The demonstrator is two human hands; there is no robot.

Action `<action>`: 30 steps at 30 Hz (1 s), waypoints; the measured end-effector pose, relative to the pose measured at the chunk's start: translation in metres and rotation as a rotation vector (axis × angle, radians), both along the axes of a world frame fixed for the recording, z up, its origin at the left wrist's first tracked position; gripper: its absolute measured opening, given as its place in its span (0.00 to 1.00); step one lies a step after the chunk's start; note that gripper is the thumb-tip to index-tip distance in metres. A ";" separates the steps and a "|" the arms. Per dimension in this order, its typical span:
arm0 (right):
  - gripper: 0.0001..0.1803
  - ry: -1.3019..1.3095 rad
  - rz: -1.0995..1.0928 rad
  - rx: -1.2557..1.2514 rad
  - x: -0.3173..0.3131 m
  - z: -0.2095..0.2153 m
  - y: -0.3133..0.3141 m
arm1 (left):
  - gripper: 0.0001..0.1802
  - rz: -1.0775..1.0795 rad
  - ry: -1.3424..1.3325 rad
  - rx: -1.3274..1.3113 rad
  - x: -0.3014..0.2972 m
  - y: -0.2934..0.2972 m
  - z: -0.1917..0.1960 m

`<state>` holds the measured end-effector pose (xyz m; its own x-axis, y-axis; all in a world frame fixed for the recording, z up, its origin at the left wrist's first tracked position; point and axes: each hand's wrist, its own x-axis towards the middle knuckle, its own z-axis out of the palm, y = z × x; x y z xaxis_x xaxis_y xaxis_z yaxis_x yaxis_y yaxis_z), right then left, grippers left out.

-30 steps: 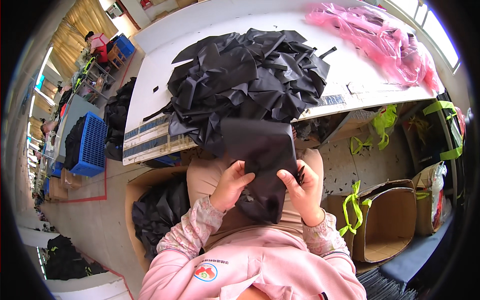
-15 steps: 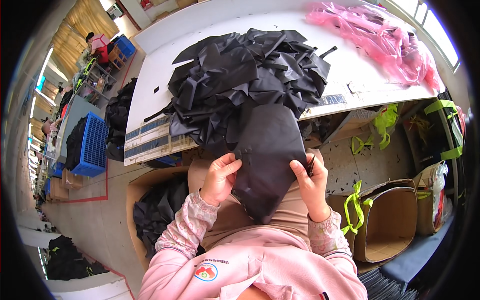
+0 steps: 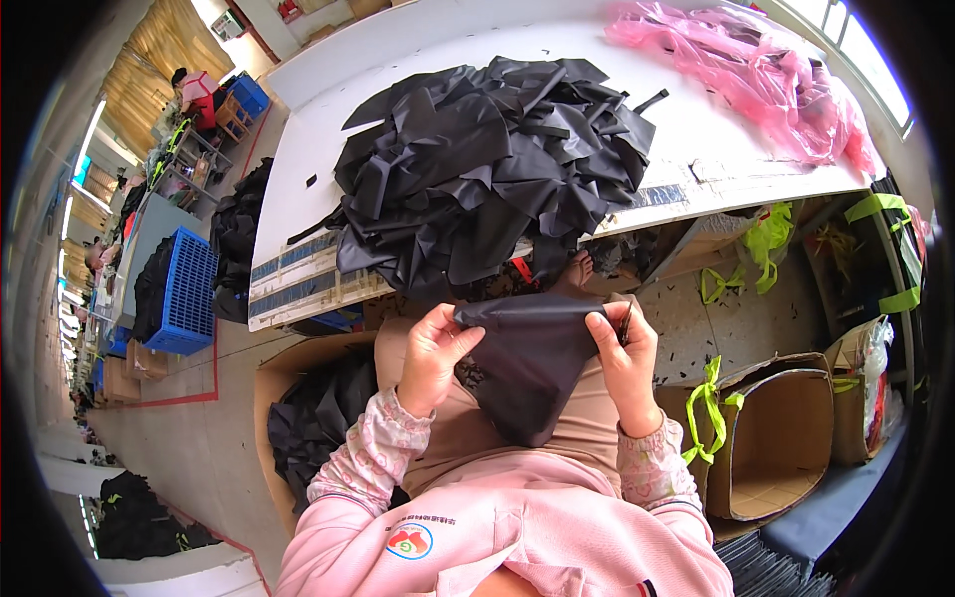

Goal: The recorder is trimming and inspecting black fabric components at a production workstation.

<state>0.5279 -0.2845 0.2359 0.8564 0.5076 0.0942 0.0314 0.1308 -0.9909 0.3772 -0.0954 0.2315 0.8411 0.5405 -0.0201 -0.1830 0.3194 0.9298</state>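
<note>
Black fabric piece (image 3: 537, 373): hung just off the near edge of the white table (image 3: 303, 139), over the seated person's lap; top edge stretched between two hands, lower part tapering down toward the shirt.
Left hand (image 3: 431, 356): pinched the piece's upper left corner, thumb on the near face; stood short of the table's near edge.
Right hand (image 3: 629, 363): grasped the upper right corner, thumb in front. Something thin and dark showed by the fingers; too small for me to tell what.
Fabric pile (image 3: 468, 164): heaped on the table's middle, black, crumpled, spilling over the near edge toward the held piece.
Pink plastic sheet (image 3: 736, 75): rumpled, on the table's far right part, well apart from the pile.
Left carton (image 3: 271, 383): below the table's near left edge, beside the person's leg; black fabric inside.
Right carton (image 3: 781, 433): on its side, nearer the person than the table's right part, mouth open; yellow-green ribbon (image 3: 702, 413) tied beside it.
Blue crate (image 3: 184, 294): off the table's left side, across the floor, dark material against it.
Co-worker (image 3: 199, 95): in red, beyond the table's far left corner.
</note>
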 end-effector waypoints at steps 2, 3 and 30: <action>0.07 0.006 -0.013 -0.008 0.002 -0.002 -0.002 | 0.15 0.056 0.006 0.162 0.000 0.006 -0.002; 0.07 0.014 -0.030 -0.017 0.004 -0.004 -0.004 | 0.15 0.055 0.005 0.162 0.002 0.006 0.003; 0.11 -0.507 0.241 -0.059 -0.022 0.021 0.031 | 0.20 -0.056 -0.036 0.368 0.002 -0.023 0.041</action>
<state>0.5055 -0.2539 0.2570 0.5707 0.7001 0.4291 0.4812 0.1382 -0.8656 0.3790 -0.1186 0.2728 0.8660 0.4593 0.1977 -0.2099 -0.0251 0.9774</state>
